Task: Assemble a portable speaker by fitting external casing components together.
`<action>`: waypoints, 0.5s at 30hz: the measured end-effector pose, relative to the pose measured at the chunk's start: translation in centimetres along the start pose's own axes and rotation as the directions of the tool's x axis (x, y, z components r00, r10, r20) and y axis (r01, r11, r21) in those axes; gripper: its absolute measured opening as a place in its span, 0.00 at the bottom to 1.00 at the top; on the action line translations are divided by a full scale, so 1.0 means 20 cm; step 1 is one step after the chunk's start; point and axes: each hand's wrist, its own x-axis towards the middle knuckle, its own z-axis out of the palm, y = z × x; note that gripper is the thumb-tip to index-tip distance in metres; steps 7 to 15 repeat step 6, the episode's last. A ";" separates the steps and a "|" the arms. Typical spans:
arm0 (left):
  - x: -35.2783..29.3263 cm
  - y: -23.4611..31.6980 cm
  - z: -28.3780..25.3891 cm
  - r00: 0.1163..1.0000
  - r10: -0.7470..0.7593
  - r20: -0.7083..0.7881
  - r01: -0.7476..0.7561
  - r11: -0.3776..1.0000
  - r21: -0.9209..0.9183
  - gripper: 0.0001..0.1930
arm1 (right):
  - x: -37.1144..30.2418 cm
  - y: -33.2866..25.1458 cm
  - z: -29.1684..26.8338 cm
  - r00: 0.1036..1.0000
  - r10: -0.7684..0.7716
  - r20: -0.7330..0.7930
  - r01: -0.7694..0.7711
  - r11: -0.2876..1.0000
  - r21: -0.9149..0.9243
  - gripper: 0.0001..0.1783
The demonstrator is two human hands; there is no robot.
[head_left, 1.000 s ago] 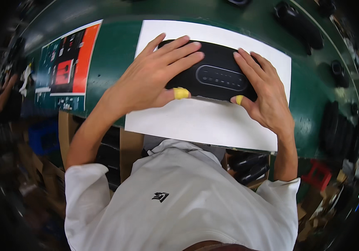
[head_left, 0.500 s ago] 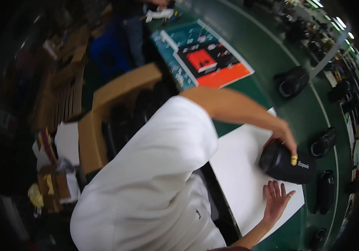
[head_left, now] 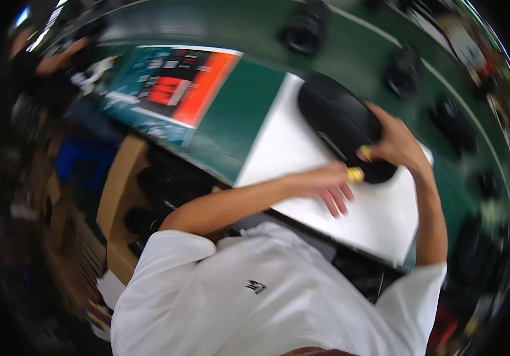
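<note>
A black, rounded portable speaker (head_left: 338,115) lies slanted over the far part of a white sheet (head_left: 276,139) on the green worktop. My right hand (head_left: 393,139) grips its near right end, the thumb on the close side and the fingers around the far side. Just below the speaker, my left hand (head_left: 329,183) hovers over the sheet, fingers stretched apart and holding nothing. Yellow wraps show on a digit of each hand. Motion blurs the speaker's details.
A colourful printed sheet (head_left: 175,89) lies on the worktop to the left. An open cardboard box (head_left: 115,204) with black items stands below it, near a blue stool (head_left: 83,161). More black units, one here (head_left: 402,71), line the green surface beyond. Another person (head_left: 47,77) is at far left.
My left hand has let go of the speaker and moved to its near side. My right hand, open before, now holds its end. The view has swung round, so everything appears turned.
</note>
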 end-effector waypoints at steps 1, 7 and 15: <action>-0.09 0.06 0.06 1.000 -0.018 -0.020 0.019 0.999 0.048 0.39 | -0.05 0.00 0.06 0.993 -0.082 -0.088 0.073 0.992 -0.105 0.60; -0.39 0.21 -0.01 0.551 0.828 0.107 -0.330 0.098 0.939 0.13 | -0.30 0.04 0.19 0.960 -0.227 -0.166 0.171 0.939 -0.299 0.62; -0.39 0.21 -0.01 0.551 0.828 0.107 -0.330 0.098 0.939 0.13 | -0.30 0.04 0.19 0.960 -0.227 -0.166 0.171 0.939 -0.299 0.62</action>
